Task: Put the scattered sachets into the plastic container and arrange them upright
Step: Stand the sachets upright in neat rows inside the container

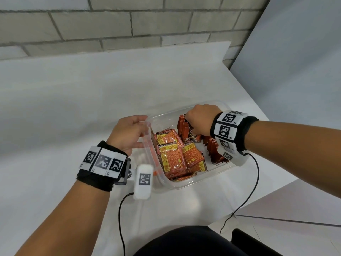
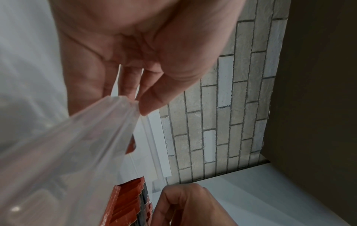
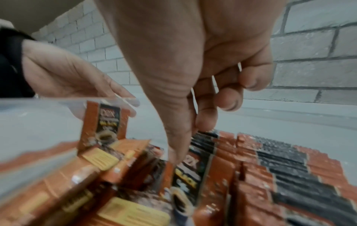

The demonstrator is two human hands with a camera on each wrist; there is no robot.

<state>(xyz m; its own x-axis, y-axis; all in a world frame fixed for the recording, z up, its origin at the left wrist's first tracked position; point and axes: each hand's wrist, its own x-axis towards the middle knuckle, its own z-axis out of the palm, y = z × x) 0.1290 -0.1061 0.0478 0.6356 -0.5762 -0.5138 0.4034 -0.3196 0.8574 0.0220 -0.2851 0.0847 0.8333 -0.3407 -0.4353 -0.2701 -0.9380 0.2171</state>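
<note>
A clear plastic container (image 1: 184, 185) sits on the white table, holding orange sachets. Several loose sachets (image 1: 177, 156) lie flat in its near-left part. Upright sachets (image 1: 212, 148) stand in rows along its right and far side, close up in the right wrist view (image 3: 270, 168). My left hand (image 1: 145, 132) pinches the container's left rim between thumb and fingers (image 2: 133, 105). My right hand (image 1: 190, 124) reaches inside at the far side. Its thumb and forefinger (image 3: 188, 143) pinch a black-fronted sachet (image 3: 187, 171) beside the upright row.
A grey brick wall (image 1: 129, 24) runs behind the table (image 1: 73, 100). The table's right edge (image 1: 276, 189) drops off close to the container. Black cables (image 1: 252, 182) hang from both wrist units. My dark lap (image 1: 193, 241) is at the near edge.
</note>
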